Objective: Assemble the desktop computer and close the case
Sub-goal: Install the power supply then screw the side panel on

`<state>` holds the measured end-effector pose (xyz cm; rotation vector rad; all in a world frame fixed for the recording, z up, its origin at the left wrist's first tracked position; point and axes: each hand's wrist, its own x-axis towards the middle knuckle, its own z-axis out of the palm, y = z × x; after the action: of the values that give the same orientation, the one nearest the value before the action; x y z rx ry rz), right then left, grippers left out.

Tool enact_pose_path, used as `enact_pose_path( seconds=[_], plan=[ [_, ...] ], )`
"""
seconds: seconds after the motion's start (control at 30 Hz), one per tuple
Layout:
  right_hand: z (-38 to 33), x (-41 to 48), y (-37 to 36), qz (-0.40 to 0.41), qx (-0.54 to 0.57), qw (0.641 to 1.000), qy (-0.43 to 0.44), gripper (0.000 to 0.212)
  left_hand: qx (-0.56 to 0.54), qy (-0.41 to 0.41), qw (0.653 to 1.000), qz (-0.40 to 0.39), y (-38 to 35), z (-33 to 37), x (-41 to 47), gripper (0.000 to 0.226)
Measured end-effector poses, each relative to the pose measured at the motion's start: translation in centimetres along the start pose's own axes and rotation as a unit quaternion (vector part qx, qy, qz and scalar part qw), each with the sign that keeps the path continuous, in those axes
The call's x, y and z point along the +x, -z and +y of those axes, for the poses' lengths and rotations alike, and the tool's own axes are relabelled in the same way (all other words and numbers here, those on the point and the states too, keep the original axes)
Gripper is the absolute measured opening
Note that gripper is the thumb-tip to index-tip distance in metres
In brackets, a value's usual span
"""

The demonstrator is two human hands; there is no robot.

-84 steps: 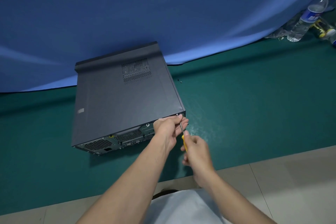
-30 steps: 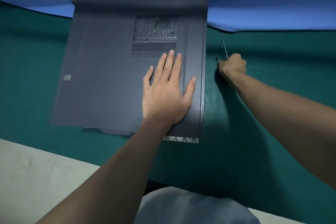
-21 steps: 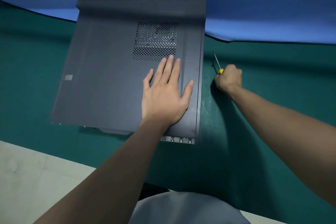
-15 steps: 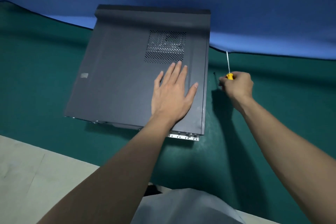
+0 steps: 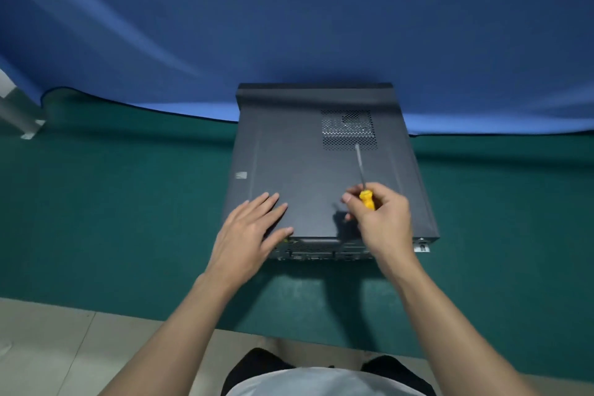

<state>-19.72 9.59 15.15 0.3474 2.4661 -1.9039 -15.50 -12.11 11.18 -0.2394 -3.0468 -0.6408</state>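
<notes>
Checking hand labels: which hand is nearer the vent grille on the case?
Right. The right hand, holding the screwdriver, is on the near side of the vent grille; the left hand rests flat farther left.

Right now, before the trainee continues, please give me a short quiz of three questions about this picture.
1. True or false: the left hand grips the screwdriver.
2. The right hand is: A) above the computer case; B) beside it; C) out of view.
3. Which panel of the computer case faces the person?
Key: 1 false; 2 A; 3 the rear panel, with the ports.
</notes>
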Motion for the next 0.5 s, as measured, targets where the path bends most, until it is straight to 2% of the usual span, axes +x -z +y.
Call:
enact_pose_path(
  seconds=[0.07,0.17,0.33,0.5],
  plan=[
    [0.5,-2.3,-2.2,-0.013,0.001,1.0,-0.015,0.012,0.017,-0.032,0.999,-0.012,1.1,-2.3,-1.1,0.056],
    [1.2,-4.8,-4.1,-0.009,-0.019,1.0,-0.018,0.013,0.019,-0.075,0.997,-0.02,2.2,-4.4,-1.6,0.046],
    [1.7,-6.8,-5.3,0.003,-0.051,0.999,-0.011,0.013,0.052,-0.155,0.986,0.006,2.9,-5.0,-1.6,0.034],
    [2.7,-7.2,-5.8,-0.001,-0.079,0.997,-0.002,0.013,0.081,-0.19,0.978,0.025,2.8,-5.4,-1.3,0.031]
  ],
)
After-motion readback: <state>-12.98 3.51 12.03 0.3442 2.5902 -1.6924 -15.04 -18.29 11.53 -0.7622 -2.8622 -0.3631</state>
